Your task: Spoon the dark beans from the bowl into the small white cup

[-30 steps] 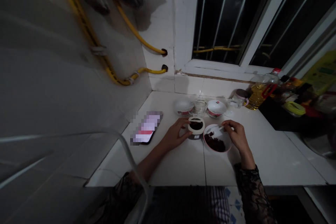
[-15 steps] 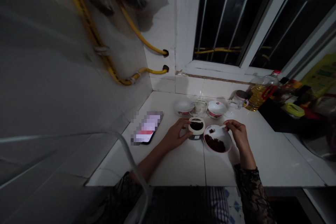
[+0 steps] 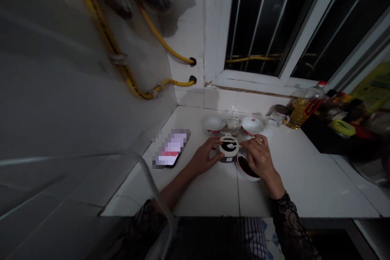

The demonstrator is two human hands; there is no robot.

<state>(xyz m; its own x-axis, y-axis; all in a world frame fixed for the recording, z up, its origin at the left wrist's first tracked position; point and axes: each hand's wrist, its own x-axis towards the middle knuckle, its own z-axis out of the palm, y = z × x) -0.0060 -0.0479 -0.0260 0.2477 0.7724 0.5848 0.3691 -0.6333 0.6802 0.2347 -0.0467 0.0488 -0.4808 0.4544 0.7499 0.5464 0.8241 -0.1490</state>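
My left hand (image 3: 204, 157) grips the side of a small jar (image 3: 228, 157) with a white rim and a clear flip lid (image 3: 230, 126) standing up behind it. Dark, crumbly stuff fills the jar. A small white spoon (image 3: 232, 146) is pinched in my right hand (image 3: 258, 156), its bowl inside the jar's mouth. Under my right hand stands a white bowl (image 3: 250, 176) holding more of the dark stuff. My right hand covers much of this bowl.
Two white bowls, a left one (image 3: 212, 123) and a right one (image 3: 252, 123), stand behind the jar. A phone (image 3: 173, 149) lies on the left. At the back right are an oil bottle (image 3: 300, 109) and a black box (image 3: 319, 138) of condiments. Yellow pipe (image 3: 122, 69) runs along the wall.
My right hand has moved left with the spoon, from over the white bowl to the jar, where the spoon's bowl now sits in the opening. My left hand stays on the jar.
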